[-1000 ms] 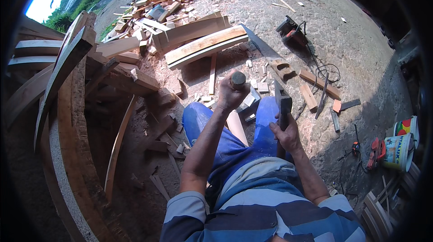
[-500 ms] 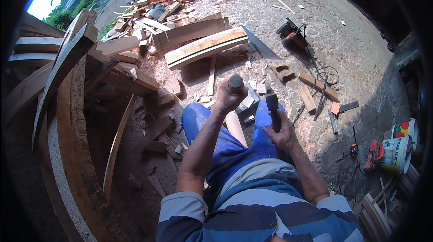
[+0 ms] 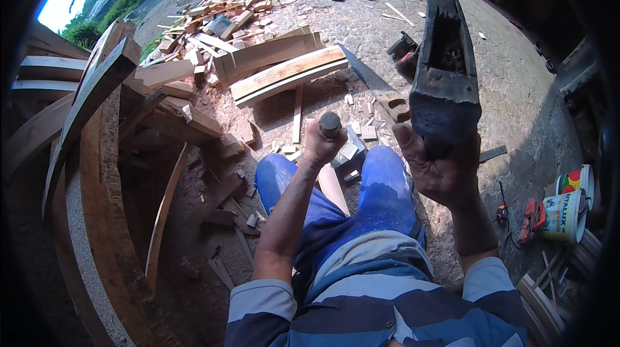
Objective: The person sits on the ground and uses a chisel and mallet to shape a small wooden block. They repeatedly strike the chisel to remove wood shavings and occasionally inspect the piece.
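Note:
My left hand (image 3: pixel 321 147) is wrapped around an upright tool, of which only the round butt of the handle (image 3: pixel 330 121) shows, chisel-like; its lower end is hidden. A pale piece of wood (image 3: pixel 331 190) slants between my knees below that fist. My right hand (image 3: pixel 445 176) grips a hammer (image 3: pixel 445 98) and holds it up high, to the right of the handle butt. The hammer has a blackened head with a blocky face and a long tapering end. Past my left hand, small wood offcuts (image 3: pixel 368 132) and a dark block (image 3: pixel 354 169) lie on the ground.
Curved timbers (image 3: pixel 106 185) stand stacked at the left. Ahead lie a thick curved beam (image 3: pixel 290 74), a handsaw (image 3: pixel 381 88) and a heap of scrap wood (image 3: pixel 226 27). A power tool (image 3: pixel 403 56) rests beyond the hammer. At right are paint buckets (image 3: pixel 563 214) and a red tool (image 3: pixel 532 220).
My right hand has lifted the hammer from beside my right thigh, up and toward the head camera. My left hand keeps its grip, nearly in the same place.

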Demonstrator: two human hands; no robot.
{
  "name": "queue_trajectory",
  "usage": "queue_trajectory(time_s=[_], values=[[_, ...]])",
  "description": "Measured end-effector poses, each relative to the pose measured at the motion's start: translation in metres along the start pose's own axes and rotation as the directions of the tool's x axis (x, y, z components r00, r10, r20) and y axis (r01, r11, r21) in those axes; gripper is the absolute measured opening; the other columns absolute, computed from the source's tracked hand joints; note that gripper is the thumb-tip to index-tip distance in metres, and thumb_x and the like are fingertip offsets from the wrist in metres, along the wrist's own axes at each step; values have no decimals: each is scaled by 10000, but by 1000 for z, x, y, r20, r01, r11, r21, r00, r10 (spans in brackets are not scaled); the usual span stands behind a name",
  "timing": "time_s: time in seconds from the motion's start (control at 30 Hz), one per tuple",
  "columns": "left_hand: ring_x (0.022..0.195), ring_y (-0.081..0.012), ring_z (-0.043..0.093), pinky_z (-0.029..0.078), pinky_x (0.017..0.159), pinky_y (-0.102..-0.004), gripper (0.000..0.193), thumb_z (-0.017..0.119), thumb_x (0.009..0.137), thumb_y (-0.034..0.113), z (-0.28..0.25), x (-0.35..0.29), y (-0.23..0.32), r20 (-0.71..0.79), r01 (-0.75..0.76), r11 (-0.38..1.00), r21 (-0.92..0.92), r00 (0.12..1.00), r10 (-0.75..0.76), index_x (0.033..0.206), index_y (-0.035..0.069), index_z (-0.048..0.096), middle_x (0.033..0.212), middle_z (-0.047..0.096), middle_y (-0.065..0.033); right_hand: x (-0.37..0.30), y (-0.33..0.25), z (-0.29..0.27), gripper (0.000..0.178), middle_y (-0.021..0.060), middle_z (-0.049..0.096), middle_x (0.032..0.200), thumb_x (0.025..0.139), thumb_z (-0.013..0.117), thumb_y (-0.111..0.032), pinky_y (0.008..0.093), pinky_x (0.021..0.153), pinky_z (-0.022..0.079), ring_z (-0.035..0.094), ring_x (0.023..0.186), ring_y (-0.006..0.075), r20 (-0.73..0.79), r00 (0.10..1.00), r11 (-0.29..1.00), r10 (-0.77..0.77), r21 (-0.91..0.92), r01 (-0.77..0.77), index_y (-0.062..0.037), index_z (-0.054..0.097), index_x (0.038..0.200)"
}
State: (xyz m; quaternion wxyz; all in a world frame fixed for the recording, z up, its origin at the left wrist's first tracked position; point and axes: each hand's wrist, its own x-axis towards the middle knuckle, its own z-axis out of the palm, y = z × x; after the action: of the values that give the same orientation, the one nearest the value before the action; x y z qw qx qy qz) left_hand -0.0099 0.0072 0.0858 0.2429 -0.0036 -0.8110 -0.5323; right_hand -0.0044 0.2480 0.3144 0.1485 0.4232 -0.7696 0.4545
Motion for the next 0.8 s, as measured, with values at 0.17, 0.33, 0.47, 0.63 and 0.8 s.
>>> queue_trajectory(time_s=[0.17,0.33,0.47,0.63,0.8], values=[[838,-255,751,580,745,-369,222,802,797,164,4,-3,10,106,-188,954,233,980,167,1001,100,741,905,761,-70,-17,53,52,510,262,687,901,897,672,-62,554,708,560,699,860,477,626,710,904,323,-427,-34,-30,418,1338],[763,-211,725,559,696,-352,190,754,776,110,8,-5,6,-37,-127,990,54,991,129,964,96,730,833,725,-78,-22,37,33,495,281,693,979,914,691,-133,532,752,569,705,899,478,439,869,974,227,-110,-199,-58,486,1358],[677,-175,634,532,666,-359,141,706,779,95,6,-11,8,-24,80,996,-36,996,-81,877,60,611,734,626,-78,10,-6,10,476,119,698,939,906,764,-27,334,724,557,715,799,209,-98,994,991,46,128,-33,-46,533,1323],[781,-229,711,560,717,-361,186,762,813,125,12,-8,26,-41,-79,996,-33,996,78,984,79,707,857,703,-94,-21,38,41,383,199,676,796,886,652,-5,487,690,587,733,769,386,454,853,928,258,-362,-88,-15,490,1233],[909,-264,744,575,824,-374,277,757,794,95,3,-22,2,17,-78,996,-31,997,79,1070,78,741,1009,757,-96,-27,48,43,449,254,707,919,853,678,-101,554,735,587,726,854,451,531,794,949,296,-259,-181,-48,451,1238]])
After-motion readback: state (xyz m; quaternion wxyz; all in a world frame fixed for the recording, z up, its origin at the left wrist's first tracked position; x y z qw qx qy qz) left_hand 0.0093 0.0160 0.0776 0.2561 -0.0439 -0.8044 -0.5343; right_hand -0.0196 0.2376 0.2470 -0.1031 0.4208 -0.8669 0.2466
